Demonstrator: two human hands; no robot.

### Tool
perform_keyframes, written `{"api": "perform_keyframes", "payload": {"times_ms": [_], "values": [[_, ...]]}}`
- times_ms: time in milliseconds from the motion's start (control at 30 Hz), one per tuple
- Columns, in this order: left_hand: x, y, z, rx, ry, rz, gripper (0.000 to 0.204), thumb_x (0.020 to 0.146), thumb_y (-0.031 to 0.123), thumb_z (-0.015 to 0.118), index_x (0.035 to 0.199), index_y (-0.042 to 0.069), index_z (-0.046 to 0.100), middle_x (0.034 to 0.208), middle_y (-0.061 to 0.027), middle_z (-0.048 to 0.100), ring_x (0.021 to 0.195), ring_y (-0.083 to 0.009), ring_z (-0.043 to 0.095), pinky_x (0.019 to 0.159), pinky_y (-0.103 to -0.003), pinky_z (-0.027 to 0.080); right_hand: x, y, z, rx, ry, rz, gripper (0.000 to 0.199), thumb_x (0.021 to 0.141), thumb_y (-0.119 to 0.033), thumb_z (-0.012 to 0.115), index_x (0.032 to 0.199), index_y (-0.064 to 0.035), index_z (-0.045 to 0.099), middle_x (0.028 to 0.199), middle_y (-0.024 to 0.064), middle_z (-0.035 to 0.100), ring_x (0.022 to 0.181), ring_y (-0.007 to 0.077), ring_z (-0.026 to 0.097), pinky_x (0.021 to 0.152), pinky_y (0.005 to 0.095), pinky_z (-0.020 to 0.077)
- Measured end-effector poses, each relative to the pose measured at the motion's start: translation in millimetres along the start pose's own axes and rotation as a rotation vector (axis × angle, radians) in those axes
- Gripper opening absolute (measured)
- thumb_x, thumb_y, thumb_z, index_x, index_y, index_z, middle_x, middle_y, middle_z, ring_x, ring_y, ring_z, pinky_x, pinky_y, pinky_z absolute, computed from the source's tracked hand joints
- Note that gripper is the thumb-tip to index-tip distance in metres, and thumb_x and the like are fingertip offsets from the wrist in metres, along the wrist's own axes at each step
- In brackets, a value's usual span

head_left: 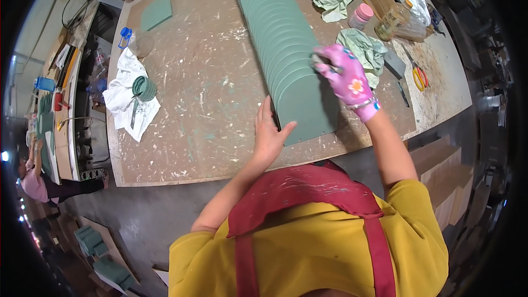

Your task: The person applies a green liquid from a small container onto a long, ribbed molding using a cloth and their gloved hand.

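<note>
Green sheets (280,44) with rounded ends lie on the desk (198,77) in a long, closely overlapping row, the nearest showing most of its smooth face, the left hand (268,135) open-gripped at its left edge, the gloved right hand (346,77) half-curled near the right, whether gripping anything I cannot tell.

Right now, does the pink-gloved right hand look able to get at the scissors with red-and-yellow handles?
Probably yes: between the pink-gloved right hand and the scissors lie only a crumpled pale-green cloth and a rectangular grey block, both seemingly low enough to pass over; nothing covers the scissors.
</note>
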State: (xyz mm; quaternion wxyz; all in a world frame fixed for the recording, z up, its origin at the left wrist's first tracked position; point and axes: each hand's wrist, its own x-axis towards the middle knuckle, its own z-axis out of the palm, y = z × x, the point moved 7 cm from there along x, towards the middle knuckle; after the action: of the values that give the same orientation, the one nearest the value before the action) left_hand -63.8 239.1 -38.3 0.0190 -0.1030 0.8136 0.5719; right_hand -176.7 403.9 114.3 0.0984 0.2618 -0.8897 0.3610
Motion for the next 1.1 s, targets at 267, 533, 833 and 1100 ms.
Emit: {"api": "perform_keyframes", "payload": {"times_ms": [267,533,833,1100], "values": [[2,-5,2,0.017,0.019,0.125,0.094,0.071,0.025,0.080,0.144,0.000,0.027,0.139,-0.0241,0.038,0.130,-0.0396,0.035,0.109,-0.045,0.030,-1,-64,29,-0.093,-0.277,-0.371,0.022,0.084,-0.017,0.060,0.103,-0.0089,0.064,0.098,0.0124,0.063,0.090,0.0290,0.063,0.081,0.0386,0.0503],[-1,-4,-2,0.089,0.089,0.168,0.091,0.069,0.016,0.081,0.142,0.000,0.030,0.134,-0.0210,0.041,0.115,-0.0355,0.048,0.096,-0.043,0.040,15,-82,105,-0.540,-0.570,-0.709,0.016,0.065,-0.015,0.066,0.077,-0.0058,0.064,0.070,0.0086,0.062,0.066,0.0270,0.064,0.064,0.0392,0.0516],[1,8,0,0.006,0.000,0.085,0.091,0.073,0.015,0.079,0.145,-0.002,0.026,0.138,-0.0190,0.038,0.109,-0.0292,0.048,0.089,-0.038,0.045,-15,42,0,0.132,0.184,0.165,0.032,0.086,-0.025,0.062,0.108,-0.0022,0.065,0.100,0.0180,0.065,0.094,0.0345,0.062,0.083,0.0395,0.0494],[1,19,-9,-0.066,-0.045,0.001,0.091,0.073,0.014,0.079,0.145,-0.002,0.024,0.131,-0.0186,0.042,0.103,-0.0242,0.052,0.083,-0.034,0.048,12,-16,-5,-0.090,-0.074,-0.138,0.025,0.088,-0.027,0.054,0.087,-0.0041,0.063,0.085,0.0164,0.061,0.080,0.0356,0.060,0.073,0.0423,0.0477]]}}
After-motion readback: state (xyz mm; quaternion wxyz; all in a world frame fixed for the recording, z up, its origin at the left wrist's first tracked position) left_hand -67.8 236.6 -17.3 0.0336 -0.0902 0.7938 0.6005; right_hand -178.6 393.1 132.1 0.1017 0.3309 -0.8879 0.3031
